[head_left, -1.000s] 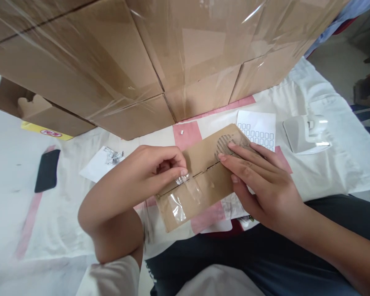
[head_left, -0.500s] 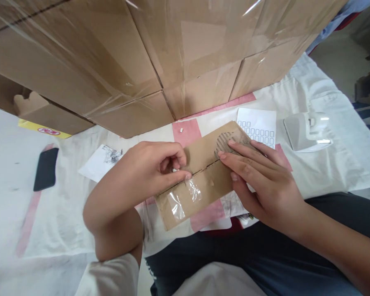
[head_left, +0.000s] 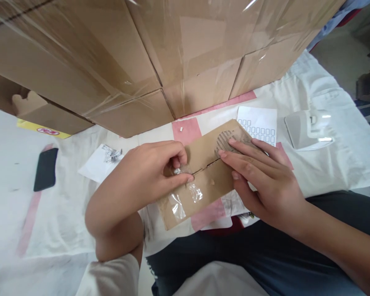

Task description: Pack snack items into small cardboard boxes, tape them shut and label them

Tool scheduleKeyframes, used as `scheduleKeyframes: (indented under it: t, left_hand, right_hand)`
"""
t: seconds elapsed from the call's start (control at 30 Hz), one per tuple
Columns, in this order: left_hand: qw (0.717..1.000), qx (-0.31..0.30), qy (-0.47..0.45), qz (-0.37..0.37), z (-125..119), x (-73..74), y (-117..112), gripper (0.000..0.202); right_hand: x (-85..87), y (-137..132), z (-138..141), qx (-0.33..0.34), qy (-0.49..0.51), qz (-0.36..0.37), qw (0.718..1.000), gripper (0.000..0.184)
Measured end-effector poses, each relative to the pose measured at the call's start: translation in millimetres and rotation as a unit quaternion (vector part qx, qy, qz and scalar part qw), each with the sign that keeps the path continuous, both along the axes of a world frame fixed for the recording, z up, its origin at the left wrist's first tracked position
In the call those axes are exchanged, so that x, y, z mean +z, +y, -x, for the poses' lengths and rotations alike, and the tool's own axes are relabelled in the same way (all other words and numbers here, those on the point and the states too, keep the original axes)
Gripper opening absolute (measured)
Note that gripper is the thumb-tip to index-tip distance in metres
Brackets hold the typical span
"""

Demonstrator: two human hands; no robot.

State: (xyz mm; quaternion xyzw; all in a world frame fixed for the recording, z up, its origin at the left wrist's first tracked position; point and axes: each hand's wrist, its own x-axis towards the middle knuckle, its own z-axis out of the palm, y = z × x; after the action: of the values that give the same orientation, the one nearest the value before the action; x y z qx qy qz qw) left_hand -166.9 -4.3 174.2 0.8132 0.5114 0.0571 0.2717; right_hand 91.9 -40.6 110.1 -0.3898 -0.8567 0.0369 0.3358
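Note:
A flat piece of brown cardboard (head_left: 203, 142) lies tilted before me, with a slit along its middle and a torn patch showing ridges at its right end. Two strips of clear tape (head_left: 195, 192) cross its near left part. Bent over the left end of the slit, my left hand (head_left: 160, 166) is closed, thumb and fingers pinching a clear, crinkled bit of tape (head_left: 176, 171). My right hand (head_left: 262, 176) rests on the right end, fingers stretched out and spread, pressing the cardboard down. The left hand hides part of the cardboard's left edge.
Large taped cardboard boxes (head_left: 200, 53) wall off the far side. A phone (head_left: 45, 169) and a paper with dark scraps (head_left: 100, 162) lie left. At right are a printed sheet (head_left: 259, 119) and a clear-and-white plastic object (head_left: 308, 129). An open yellow-edged box (head_left: 46, 111) stands far left.
My left thumb has shifted slightly right along the slit, and more of the clear tape shows between its fingers. My right hand stays in place on the cardboard.

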Motion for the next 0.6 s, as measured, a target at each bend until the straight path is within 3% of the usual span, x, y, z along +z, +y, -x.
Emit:
scheduleKeyframes:
  t: [0.6]
  left_hand:
    - [0.994, 0.034, 0.096, -0.045, -4.6, 3.2, -13.4, 0.025]
  right_hand:
    - [-0.9, -0.5, -0.5, -0.002, -0.009, 0.003, 1.000, 0.042]
